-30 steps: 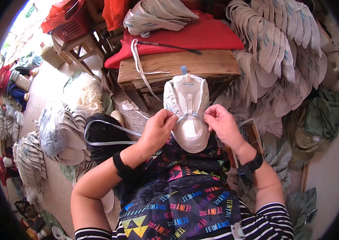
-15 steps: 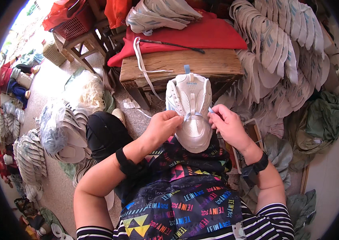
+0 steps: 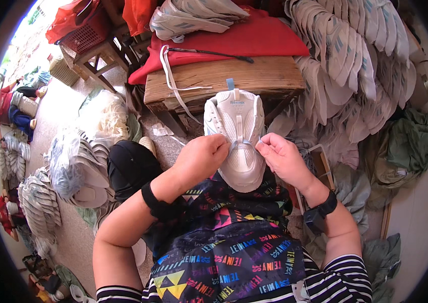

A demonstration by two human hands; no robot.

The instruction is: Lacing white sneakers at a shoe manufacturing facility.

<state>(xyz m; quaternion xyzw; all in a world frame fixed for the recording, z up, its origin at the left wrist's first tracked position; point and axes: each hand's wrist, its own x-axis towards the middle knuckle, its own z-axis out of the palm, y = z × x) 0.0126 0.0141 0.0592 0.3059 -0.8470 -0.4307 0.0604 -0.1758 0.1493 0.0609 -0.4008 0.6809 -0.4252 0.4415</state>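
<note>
A white shoe upper (image 3: 241,169) with a mesh tongue rests toe-down at my lap, its collar leaning toward the wooden bench. Across its lowest eyelets runs a pale blue-grey lace (image 3: 242,143). On the upper's left side my left hand (image 3: 204,155) is closed in a pinch on the lace, the fingertips partly hidden. My right hand (image 3: 283,159) pinches the lace's other end just off the upper's right edge. A blue pull tab (image 3: 230,84) stands up at the collar.
Ahead is a wooden bench (image 3: 224,76) with a red cloth (image 3: 269,38), stacked shoe uppers (image 3: 193,17), a white cord (image 3: 168,70) and a thin dark tool (image 3: 214,53). Heaped uppers (image 3: 335,55) rise at right. Bagged pieces (image 3: 67,166) lie left; people sit farther off.
My right hand has shifted slightly left and closer to the upper, with its fingers closer together. The view has shifted a little, moving the bench and upper leftward.
</note>
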